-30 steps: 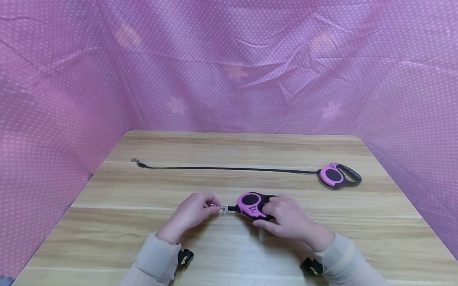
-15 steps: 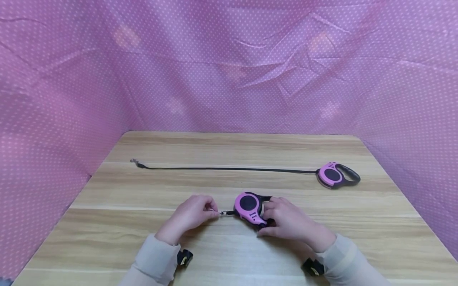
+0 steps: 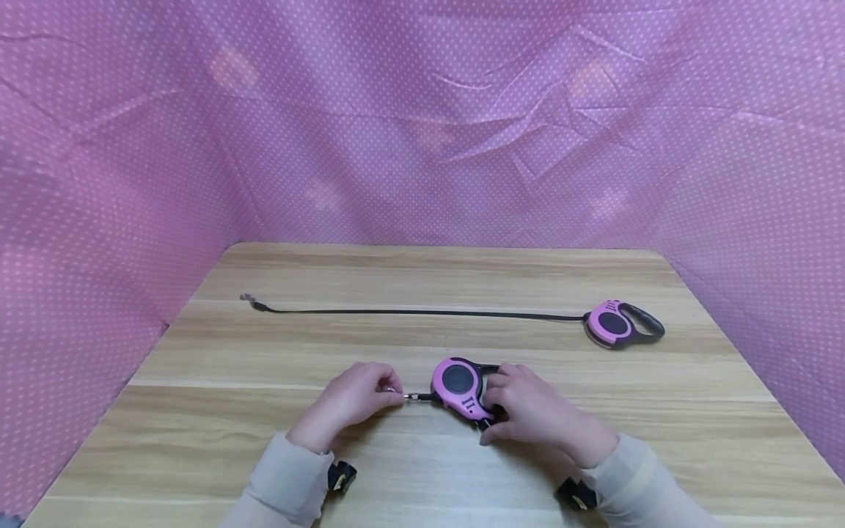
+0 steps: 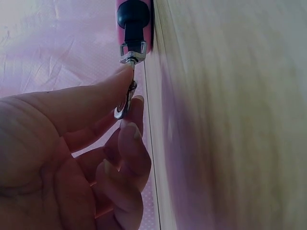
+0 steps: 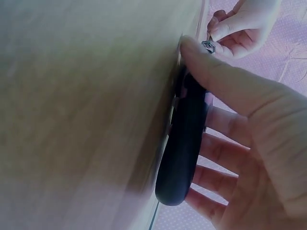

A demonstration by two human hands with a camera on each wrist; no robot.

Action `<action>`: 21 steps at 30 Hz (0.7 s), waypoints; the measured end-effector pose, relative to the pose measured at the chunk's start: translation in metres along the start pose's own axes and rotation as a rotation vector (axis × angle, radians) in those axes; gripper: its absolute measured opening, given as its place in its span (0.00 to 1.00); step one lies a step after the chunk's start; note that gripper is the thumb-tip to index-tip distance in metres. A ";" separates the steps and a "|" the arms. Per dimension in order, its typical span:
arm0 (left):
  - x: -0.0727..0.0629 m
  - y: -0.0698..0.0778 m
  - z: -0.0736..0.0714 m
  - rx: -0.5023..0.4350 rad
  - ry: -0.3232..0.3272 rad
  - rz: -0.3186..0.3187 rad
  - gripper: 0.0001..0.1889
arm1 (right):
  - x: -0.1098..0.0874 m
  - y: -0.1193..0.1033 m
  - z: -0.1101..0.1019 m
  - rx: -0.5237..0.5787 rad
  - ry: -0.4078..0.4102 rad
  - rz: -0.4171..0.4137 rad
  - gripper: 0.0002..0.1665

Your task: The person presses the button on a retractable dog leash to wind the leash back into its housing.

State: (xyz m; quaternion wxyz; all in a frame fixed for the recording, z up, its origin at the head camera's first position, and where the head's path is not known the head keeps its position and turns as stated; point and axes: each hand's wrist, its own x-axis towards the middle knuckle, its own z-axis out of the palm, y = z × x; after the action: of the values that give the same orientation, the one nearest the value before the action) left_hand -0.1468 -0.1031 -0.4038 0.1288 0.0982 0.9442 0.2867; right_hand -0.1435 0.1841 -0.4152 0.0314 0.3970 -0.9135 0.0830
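A pink and black retractable dog leash [image 3: 455, 389] lies near the middle front of the table, its round case facing up. My left hand [image 3: 353, 396] pinches the silver snap hook [image 4: 125, 103] at its end between thumb and fingertips. Only a short black strap shows between hook and case. On the other side, my right hand [image 3: 531, 407] holds the black loop handle [image 5: 180, 148]. Its fingers go into the loop and the thumb lies along the near edge, as the right wrist view shows.
Farther back lies a second pink and black retractable leash [image 3: 610, 323]. Its black cord [image 3: 422, 312] stretches left across the wooden table [image 3: 422, 469] to a metal clip [image 3: 248, 298]. Pink dotted cloth [image 3: 422, 147] surrounds the table's back and sides.
The leash case has turned slightly, its handle end swinging toward the person, and shifted a little left. My right thumb has moved with it. The left hand keeps its pinch, slightly nearer the person.
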 end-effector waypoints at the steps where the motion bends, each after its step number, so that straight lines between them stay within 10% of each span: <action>1: 0.000 0.000 0.000 0.002 0.002 0.001 0.04 | 0.000 0.000 0.000 0.003 0.004 0.003 0.26; 21: 0.001 0.000 -0.015 -0.045 0.050 0.004 0.04 | 0.000 0.017 -0.010 0.022 0.298 -0.051 0.16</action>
State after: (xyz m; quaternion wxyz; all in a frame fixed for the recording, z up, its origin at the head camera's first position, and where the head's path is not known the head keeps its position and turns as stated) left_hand -0.1522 -0.1111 -0.3919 0.1066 0.0898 0.9403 0.3106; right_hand -0.1560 0.1976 -0.4071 0.1644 0.4037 -0.8874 0.1499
